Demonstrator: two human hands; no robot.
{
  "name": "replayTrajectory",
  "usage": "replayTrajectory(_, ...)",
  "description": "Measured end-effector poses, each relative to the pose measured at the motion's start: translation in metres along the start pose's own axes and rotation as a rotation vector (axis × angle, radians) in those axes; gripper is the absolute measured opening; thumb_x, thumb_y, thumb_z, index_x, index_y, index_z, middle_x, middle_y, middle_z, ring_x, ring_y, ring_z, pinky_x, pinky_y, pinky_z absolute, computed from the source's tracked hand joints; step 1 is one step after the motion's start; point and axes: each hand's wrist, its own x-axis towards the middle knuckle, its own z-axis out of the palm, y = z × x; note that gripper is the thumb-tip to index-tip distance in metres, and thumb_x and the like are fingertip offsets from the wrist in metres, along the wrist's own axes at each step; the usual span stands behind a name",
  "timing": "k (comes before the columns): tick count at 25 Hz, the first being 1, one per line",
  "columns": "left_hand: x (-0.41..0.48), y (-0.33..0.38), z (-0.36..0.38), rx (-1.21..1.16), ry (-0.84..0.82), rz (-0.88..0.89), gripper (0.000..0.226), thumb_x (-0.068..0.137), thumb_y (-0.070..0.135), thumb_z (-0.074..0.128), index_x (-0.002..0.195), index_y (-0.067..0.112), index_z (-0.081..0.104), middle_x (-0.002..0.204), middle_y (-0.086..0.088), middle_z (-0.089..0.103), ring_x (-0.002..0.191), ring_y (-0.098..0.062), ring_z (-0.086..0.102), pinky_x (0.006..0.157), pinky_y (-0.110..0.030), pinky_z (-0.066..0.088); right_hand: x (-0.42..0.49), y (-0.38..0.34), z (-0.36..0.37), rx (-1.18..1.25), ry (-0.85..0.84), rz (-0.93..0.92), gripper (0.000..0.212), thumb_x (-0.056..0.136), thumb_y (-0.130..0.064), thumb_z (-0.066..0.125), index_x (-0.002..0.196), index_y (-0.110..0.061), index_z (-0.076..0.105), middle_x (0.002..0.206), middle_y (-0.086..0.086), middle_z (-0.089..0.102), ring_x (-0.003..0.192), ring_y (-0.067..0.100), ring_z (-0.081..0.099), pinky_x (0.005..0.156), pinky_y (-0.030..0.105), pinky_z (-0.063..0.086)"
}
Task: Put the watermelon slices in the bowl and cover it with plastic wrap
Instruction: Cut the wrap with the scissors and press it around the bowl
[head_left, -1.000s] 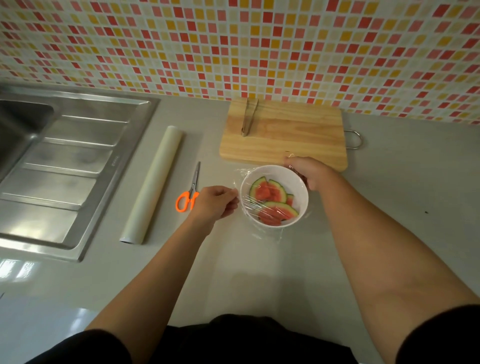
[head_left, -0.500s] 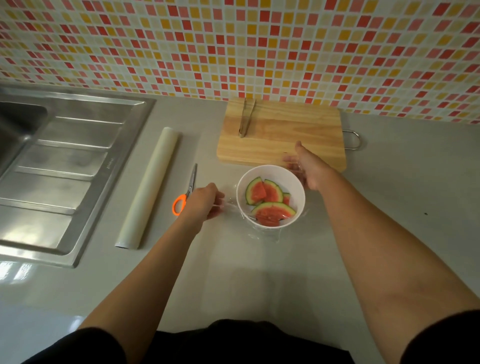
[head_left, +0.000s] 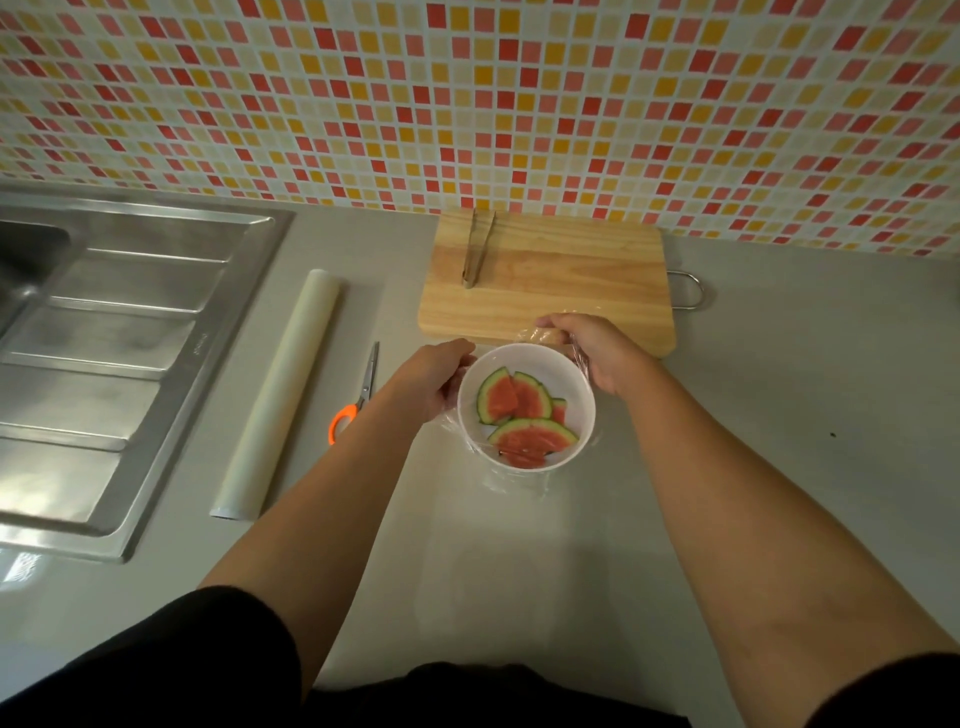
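A white bowl (head_left: 574, 374) stands on the grey counter and holds several watermelon slices (head_left: 514, 402). Clear plastic wrap (head_left: 511, 480) lies over the bowl and spills onto the counter at its near side. My left hand (head_left: 434, 387) presses against the bowl's left wall, fingers curled on the wrap there. My right hand (head_left: 597, 353) grips the far right rim, pinching bunched wrap against it.
A roll of plastic wrap (head_left: 283, 395) lies left of the bowl, with orange-handled scissors (head_left: 358, 395) between them. Behind the bowl is a wooden cutting board (head_left: 571, 270) bearing metal tongs (head_left: 475, 249). A steel sink (head_left: 104, 338) fills the left side.
My left hand has moved from the bowl's near left up to its left wall. My right hand has closed on the far rim, gathering wrap there.
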Motion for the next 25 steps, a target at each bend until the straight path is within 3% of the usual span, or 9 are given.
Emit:
replayTrajectory(4,0.005,0.003,-0.004,0.255,0.092,0.065,0.035,0.085,0.038,0.056,0.062,0.011,0.052,0.054,0.000,0.046,0.045,-0.013,0.036,0.048,-0.024,0.032,-0.002,-0.001,0.002,0.060,0.060,-0.104,0.028,0.095,-0.023,0.041,0.083,-0.027,0.066,0.079,-0.005,0.039,0.063,0.007,0.034,0.056,0.020,0.032)
replayTrajectory(8,0.010,-0.003,-0.003,0.326,0.195,0.248,0.021,0.081,0.026,0.055,0.063,0.015,0.055,0.060,0.000,0.048,0.051,-0.016,0.038,0.049,-0.023,0.032,-0.002,0.002,0.005,0.076,0.084,-0.130,0.029,0.095,-0.024,0.042,0.081,-0.027,0.066,0.077,-0.005,0.038,0.063,0.009,0.034,0.059,0.023,0.031)
replayTrajectory(12,0.011,-0.010,0.004,0.304,0.311,0.430,0.025,0.097,0.029,0.037,0.092,0.010,0.052,0.084,-0.004,0.061,0.083,-0.027,0.056,0.080,-0.038,0.045,-0.002,0.003,0.007,0.044,0.140,-0.140,0.026,0.093,-0.028,0.045,0.092,-0.019,0.069,0.075,-0.005,0.040,0.062,0.009,0.035,0.060,0.025,0.032)
replayTrajectory(14,0.011,-0.011,0.003,0.374,0.357,0.428,0.039,0.098,0.038,0.031,0.092,0.006,0.053,0.092,-0.012,0.066,0.092,-0.033,0.060,0.086,-0.042,0.046,-0.002,0.004,0.007,0.049,0.182,-0.168,0.022,0.091,-0.025,0.048,0.092,-0.021,0.069,0.076,-0.006,0.042,0.060,0.008,0.035,0.058,0.024,0.032)
replayTrajectory(16,0.009,-0.006,0.003,0.484,0.315,0.302,0.063,0.094,0.056,0.022,0.079,0.008,0.059,0.093,-0.016,0.067,0.091,-0.034,0.061,0.088,-0.043,0.048,-0.002,0.004,0.007,0.064,0.172,-0.198,0.021,0.090,-0.022,0.049,0.085,-0.028,0.069,0.077,-0.006,0.046,0.062,0.007,0.038,0.058,0.022,0.034)
replayTrajectory(18,0.006,0.000,0.005,0.464,0.178,0.146,0.072,0.088,0.068,0.020,0.069,0.012,0.061,0.089,-0.012,0.067,0.085,-0.029,0.062,0.086,-0.039,0.048,-0.002,0.002,0.007,0.084,0.145,-0.219,0.022,0.087,-0.019,0.051,0.080,-0.030,0.069,0.076,-0.010,0.051,0.065,0.005,0.043,0.059,0.021,0.035)
replayTrajectory(22,0.003,0.005,0.006,0.054,-0.010,0.083,0.040,0.090,0.048,0.050,0.074,0.013,0.063,0.071,-0.002,0.061,0.067,-0.019,0.057,0.069,-0.030,0.046,-0.001,-0.001,0.007,0.088,0.112,-0.213,0.019,0.086,-0.022,0.056,0.077,-0.031,0.070,0.071,-0.009,0.051,0.055,0.005,0.041,0.053,0.020,0.034)
replayTrajectory(25,0.006,0.004,0.006,0.040,0.022,0.210,0.024,0.091,0.028,0.055,0.076,0.012,0.063,0.071,0.000,0.059,0.065,-0.019,0.054,0.065,-0.029,0.045,-0.001,0.002,0.006,0.060,0.130,-0.202,0.021,0.088,-0.026,0.054,0.074,-0.032,0.069,0.069,-0.009,0.048,0.053,0.007,0.039,0.046,0.018,0.036)
